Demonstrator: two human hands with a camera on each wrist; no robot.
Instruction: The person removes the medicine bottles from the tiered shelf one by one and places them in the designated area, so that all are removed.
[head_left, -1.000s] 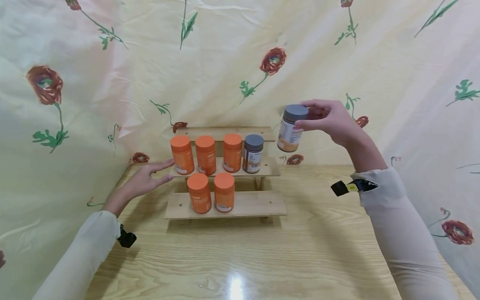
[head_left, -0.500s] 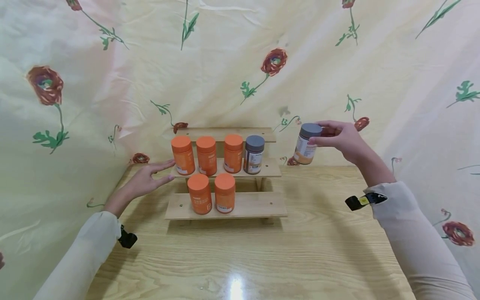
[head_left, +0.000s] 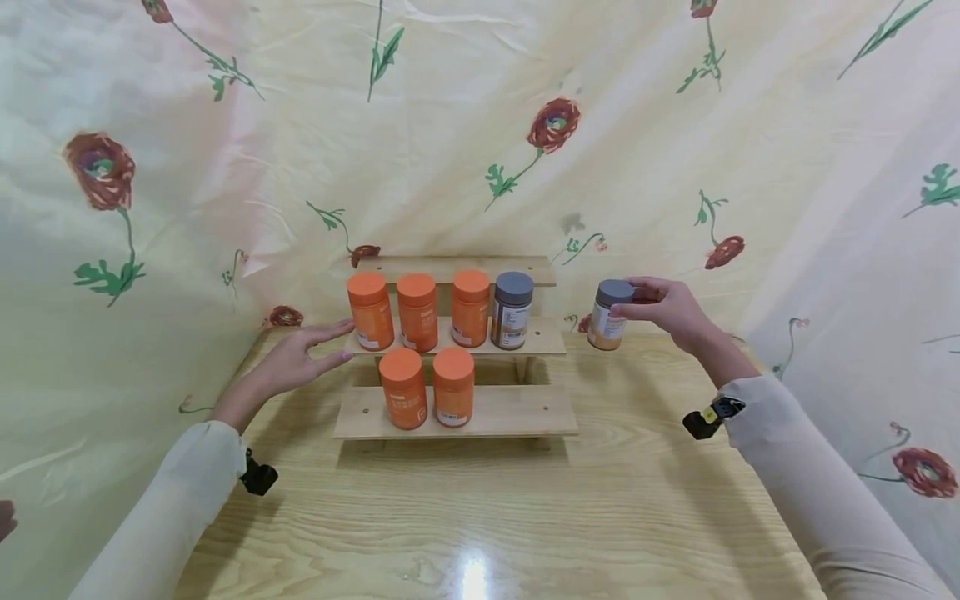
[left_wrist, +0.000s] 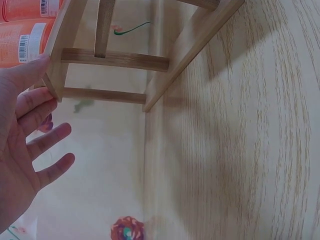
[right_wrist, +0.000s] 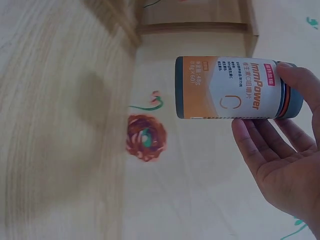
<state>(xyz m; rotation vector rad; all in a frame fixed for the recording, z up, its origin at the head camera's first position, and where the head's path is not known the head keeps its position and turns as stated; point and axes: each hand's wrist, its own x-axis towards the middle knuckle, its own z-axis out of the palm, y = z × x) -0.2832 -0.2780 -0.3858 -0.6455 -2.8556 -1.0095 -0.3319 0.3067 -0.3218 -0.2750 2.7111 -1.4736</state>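
The right hand (head_left: pixel 670 310) grips a grey-lidded jar (head_left: pixel 602 320), well apart from the left hand (head_left: pixel 294 361) (straight-fingered, at the rack (head_left: pixel 513 410)).

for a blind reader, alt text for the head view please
A right hand holds a grey-lidded jar beside a wooden rack. On the rack stand five orange jars and a second grey-lidded jar; the left hand is at the rack's left end.
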